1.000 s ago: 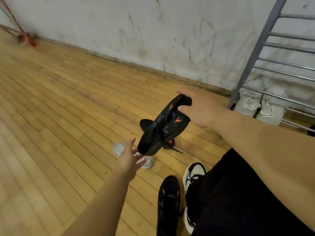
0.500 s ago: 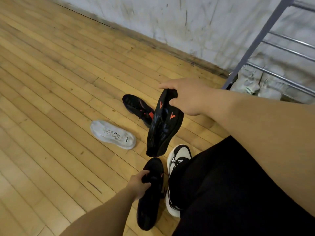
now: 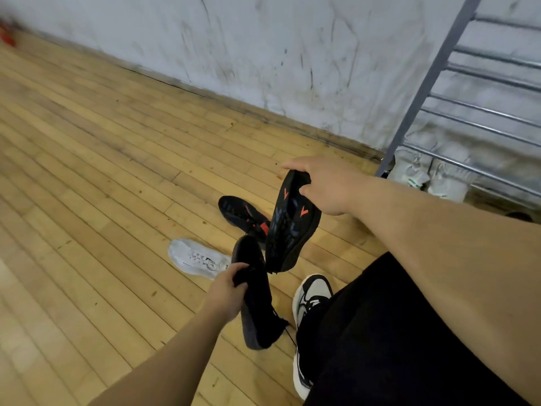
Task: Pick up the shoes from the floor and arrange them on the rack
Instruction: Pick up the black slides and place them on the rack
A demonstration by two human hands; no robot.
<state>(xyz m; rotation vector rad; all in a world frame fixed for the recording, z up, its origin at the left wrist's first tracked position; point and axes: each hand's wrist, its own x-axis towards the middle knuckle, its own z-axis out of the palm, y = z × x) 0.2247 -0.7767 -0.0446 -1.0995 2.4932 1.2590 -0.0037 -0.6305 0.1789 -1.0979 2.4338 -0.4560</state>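
My right hand (image 3: 328, 186) grips a black shoe with red marks (image 3: 289, 227) by its heel, sole toward me, toe hanging down. My left hand (image 3: 228, 291) is closed on a second black shoe (image 3: 257, 300), lifted off the floor with its toe pointing up. A third black shoe with red accents (image 3: 240, 213) lies on the wooden floor behind them. A white shoe (image 3: 196, 257) lies on the floor to the left. The grey metal rack (image 3: 421, 92) stands at the right against the wall.
A pale pair of shoes (image 3: 430, 177) sits on the rack's lowest shelf. My own black-and-white sneaker (image 3: 310, 300) and black trouser leg (image 3: 395, 332) fill the lower right. A scuffed white wall (image 3: 263, 54) borders the floor. A blurred red object (image 3: 7, 39) lies far left.
My left hand moved from beside the white shoe to the black shoe near my foot, closed on it and lifted it. The right hand kept its shoe.
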